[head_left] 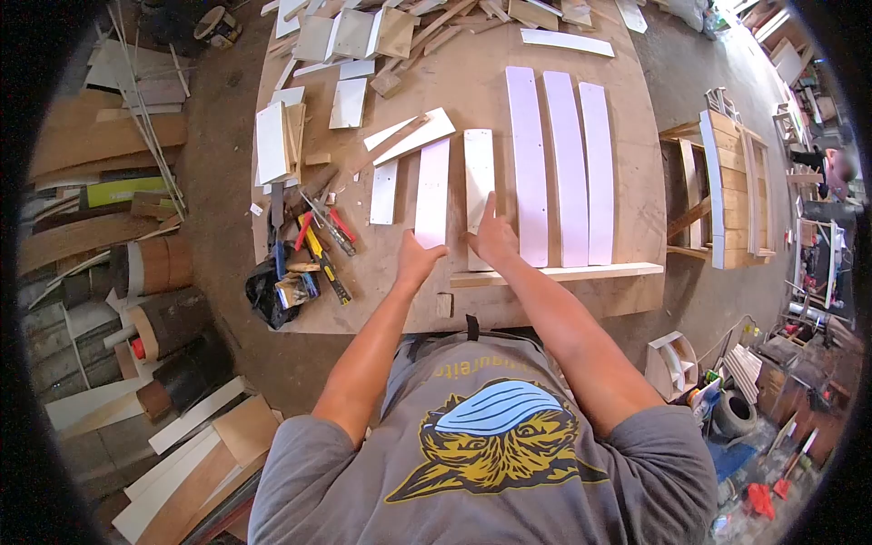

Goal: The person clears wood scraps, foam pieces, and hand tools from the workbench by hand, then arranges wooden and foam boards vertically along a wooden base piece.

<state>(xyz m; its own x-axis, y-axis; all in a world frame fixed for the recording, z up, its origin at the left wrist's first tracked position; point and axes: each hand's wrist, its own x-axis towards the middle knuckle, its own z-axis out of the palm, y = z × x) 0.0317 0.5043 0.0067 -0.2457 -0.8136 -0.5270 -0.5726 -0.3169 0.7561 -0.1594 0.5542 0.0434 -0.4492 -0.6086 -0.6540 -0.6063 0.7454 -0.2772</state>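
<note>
My left hand is closed around the near end of a pale pinkish-white board, its thumb across the lower end. Just to the right, my right hand holds the lower part of a shorter white board, with the index finger stretched along its right edge and the thumb at its left. Three long pale lilac boards lie side by side to the right of that hand. Their near ends meet a narrow wooden strip lying crosswise. A small white board rests left of my left hand.
Pliers and other hand tools lie at the table's left, beside a black plastic bag. Offcuts pile up at the far end. A slatted wooden frame stands on the right; a person is farther off.
</note>
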